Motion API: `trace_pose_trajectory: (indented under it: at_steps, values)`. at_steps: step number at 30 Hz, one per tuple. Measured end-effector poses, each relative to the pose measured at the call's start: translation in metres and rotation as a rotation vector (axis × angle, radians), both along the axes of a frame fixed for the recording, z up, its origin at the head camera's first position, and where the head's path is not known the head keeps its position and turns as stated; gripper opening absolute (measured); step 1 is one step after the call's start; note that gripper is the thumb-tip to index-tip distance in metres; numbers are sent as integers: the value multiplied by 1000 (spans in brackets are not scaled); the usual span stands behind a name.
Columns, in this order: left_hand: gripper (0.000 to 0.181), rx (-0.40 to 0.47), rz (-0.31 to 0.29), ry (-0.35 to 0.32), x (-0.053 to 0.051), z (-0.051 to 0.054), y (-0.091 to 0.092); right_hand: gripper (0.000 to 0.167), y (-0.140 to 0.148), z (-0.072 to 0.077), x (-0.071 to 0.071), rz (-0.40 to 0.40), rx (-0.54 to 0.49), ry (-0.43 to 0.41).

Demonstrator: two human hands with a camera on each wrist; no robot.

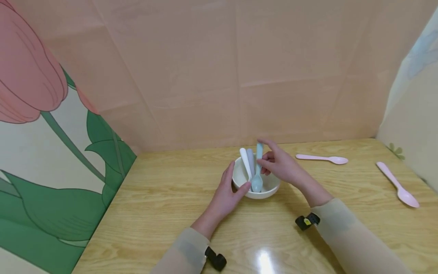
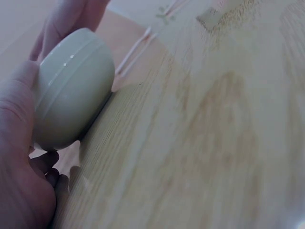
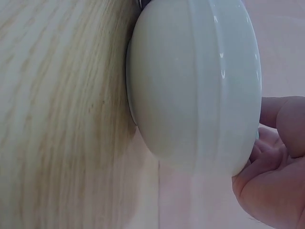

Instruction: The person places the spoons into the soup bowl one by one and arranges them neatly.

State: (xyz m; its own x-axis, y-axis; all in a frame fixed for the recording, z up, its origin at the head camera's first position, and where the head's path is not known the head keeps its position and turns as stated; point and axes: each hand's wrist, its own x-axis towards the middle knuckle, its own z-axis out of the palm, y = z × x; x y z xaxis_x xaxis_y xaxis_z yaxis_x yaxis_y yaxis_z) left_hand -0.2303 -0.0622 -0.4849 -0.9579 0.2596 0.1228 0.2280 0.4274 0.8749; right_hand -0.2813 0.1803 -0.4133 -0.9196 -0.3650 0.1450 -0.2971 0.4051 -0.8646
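Observation:
A white bowl [image 1: 261, 195] stands on the wooden table, holding a white spoon [image 1: 245, 161], a grey-lavender spoon [image 1: 251, 160] and a light blue spoon [image 1: 257, 182]. My left hand [image 1: 226, 194] grips the bowl's left side, thumb at the front rim. My right hand [image 1: 282, 163] pinches the blue spoon's handle over the right rim, its bowl end down inside. In the left wrist view my left hand [image 2: 19, 143] lies around the bowl [image 2: 76, 90]. The right wrist view shows the bowl [image 3: 200, 86] hiding part of my right hand [image 3: 276, 176].
A pink spoon [image 1: 321, 158] lies on the table [image 1: 154, 213] right of the bowl, near the back edge. Another pink spoon [image 1: 397, 185] lies farther right. A pinkish cloth [image 1: 205, 76] hangs behind the table, and a flower-patterned sheet [image 1: 61, 205] is at the left.

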Motion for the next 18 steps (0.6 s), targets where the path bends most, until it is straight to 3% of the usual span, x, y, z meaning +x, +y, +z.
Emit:
trace_pose_trajectory:
  at_steps: [18]
  values:
    - [94, -10, -3, 23, -2, -4, 1, 80, -9, 2, -4, -12, 195, 14]
